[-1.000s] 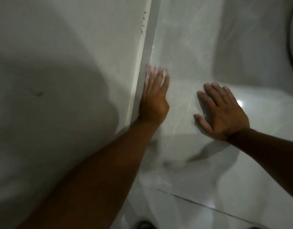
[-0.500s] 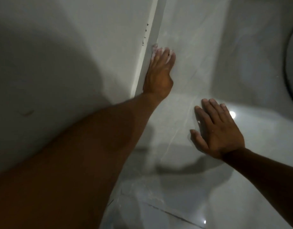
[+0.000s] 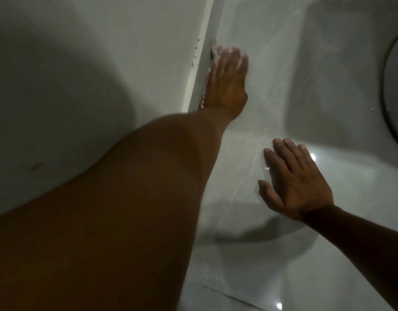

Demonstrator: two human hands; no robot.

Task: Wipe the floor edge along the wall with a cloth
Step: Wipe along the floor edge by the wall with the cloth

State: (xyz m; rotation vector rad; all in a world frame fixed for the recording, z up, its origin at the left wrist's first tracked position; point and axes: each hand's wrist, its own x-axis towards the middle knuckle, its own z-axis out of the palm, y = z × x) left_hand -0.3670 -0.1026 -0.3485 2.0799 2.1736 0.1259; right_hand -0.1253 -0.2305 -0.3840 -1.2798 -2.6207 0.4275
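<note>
My left hand point(image 3: 227, 81) lies flat with fingers stretched forward on a cloth, pressing it into the floor edge point(image 3: 202, 70) where the white skirting meets the tiles. Only a thin strip of the cloth point(image 3: 205, 90), pale with red marks, shows between my palm and the skirting; a bit more peeks past my fingertips. My right hand point(image 3: 294, 182) rests palm down on the glossy tiled floor point(image 3: 272, 86), fingers spread, holding nothing. My left forearm fills the lower left of the view.
The white wall point(image 3: 92, 75) rises on the left with small dark specks along the skirting top. A dark round object point(image 3: 395, 90) sits at the right edge. A tile joint point(image 3: 229, 295) crosses the floor near the bottom.
My left hand has slid forward along the floor edge, away from me, with the cloth under it. My right hand stays planted on the tiles.
</note>
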